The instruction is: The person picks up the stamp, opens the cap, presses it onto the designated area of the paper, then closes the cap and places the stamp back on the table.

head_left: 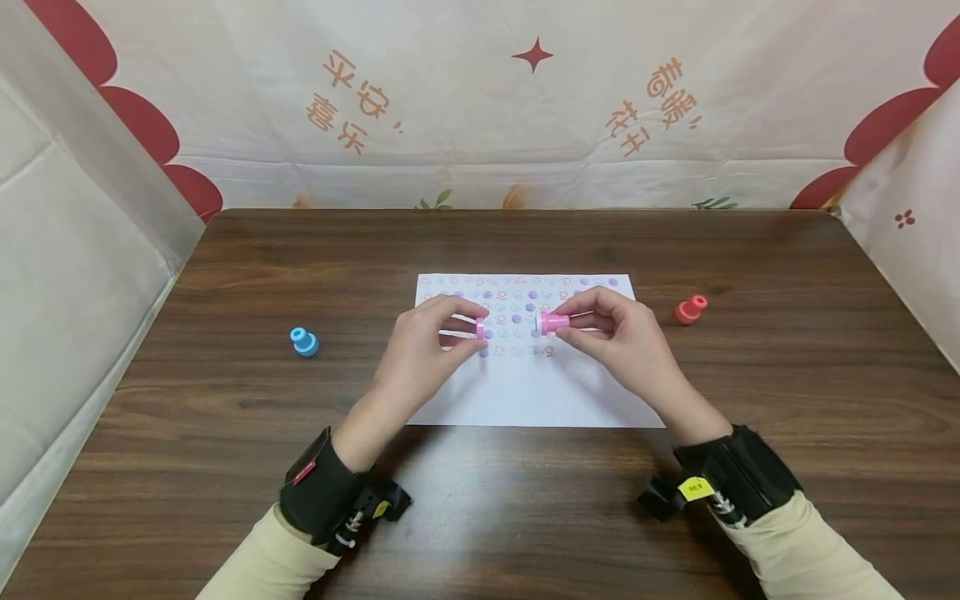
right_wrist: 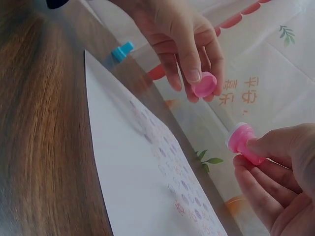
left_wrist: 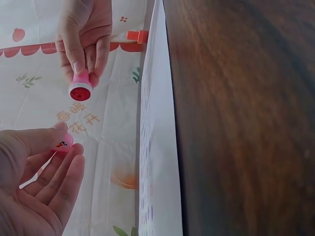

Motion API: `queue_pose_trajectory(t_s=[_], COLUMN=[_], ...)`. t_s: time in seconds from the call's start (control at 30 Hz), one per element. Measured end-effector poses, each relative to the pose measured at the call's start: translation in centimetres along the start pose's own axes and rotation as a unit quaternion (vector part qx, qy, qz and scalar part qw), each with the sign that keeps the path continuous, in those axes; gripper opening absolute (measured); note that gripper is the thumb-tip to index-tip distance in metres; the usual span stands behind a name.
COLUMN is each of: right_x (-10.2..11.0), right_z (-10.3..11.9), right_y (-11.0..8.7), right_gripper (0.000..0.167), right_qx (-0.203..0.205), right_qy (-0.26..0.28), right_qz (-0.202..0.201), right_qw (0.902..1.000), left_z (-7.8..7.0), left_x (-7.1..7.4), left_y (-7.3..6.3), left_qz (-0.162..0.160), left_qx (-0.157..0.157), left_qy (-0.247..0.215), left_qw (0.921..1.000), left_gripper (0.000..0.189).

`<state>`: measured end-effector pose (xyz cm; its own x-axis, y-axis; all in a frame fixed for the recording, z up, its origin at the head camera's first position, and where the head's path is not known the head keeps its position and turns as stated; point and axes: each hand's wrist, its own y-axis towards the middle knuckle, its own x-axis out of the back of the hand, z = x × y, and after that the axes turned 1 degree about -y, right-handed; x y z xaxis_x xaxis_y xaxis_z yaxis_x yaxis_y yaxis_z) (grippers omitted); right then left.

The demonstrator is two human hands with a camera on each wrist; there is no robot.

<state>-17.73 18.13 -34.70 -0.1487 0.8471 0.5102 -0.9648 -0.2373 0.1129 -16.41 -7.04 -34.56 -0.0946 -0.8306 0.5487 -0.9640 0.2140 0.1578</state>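
Above a white sheet of paper, my left hand pinches a small pink cap between thumb and fingers. My right hand grips a pink stamp by its handle. In the left wrist view the stamp's round red face is uncovered, with a white rim about it. Cap and stamp are apart, with a gap between the two hands. Rows of small printed marks in purple, red and pale blue cover the upper part of the paper.
A blue stamp stands on the wooden table left of the paper. To its right stands a red stamp. A patterned cloth hangs behind the table's far edge.
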Motion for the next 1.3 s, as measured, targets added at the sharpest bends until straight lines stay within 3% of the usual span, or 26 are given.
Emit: queue_pose_trajectory(t_s=[0.17, 0.43, 1.3], right_x=[0.0, -0.4, -2.0], right_z=[-0.1, 0.1, 0.5], right_y=[0.0, 0.0, 0.0], right_gripper=[0.026, 0.027, 0.028], right_qx=[-0.016, -0.016, -0.018], right_qy=[0.066, 0.124, 0.152], right_qz=[0.015, 0.036, 0.06], right_qw=[0.9976, 0.9915, 0.9865], left_z=[-0.3, -0.4, -0.3], left_x=[-0.2, -0.6, -1.9], left_y=[0.0, 0.1, 0.1], left_qz=[0.003, 0.008, 0.016], left_qx=[0.005, -0.003, -0.023], left_qy=[0.003, -0.002, -0.042], left_qw=[1.0, 1.0, 0.9987], left_gripper=[0.03, 0.031, 0.033])
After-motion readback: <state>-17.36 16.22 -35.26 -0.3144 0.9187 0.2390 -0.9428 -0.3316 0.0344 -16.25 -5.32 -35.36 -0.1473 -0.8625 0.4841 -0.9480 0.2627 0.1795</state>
